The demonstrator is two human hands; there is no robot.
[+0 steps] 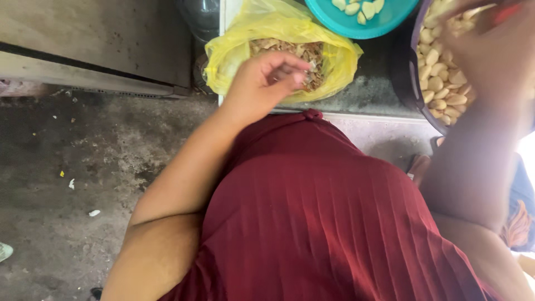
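Though blurred, the right hand [493, 53] hides the garlic bowl [409, 83].

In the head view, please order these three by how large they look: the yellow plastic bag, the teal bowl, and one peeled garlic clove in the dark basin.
1. yellow plastic bag, largest.
2. teal bowl, smaller, though the frame's top edge cuts it off, so its full size is unsure.
3. garlic clove, smallest by far.
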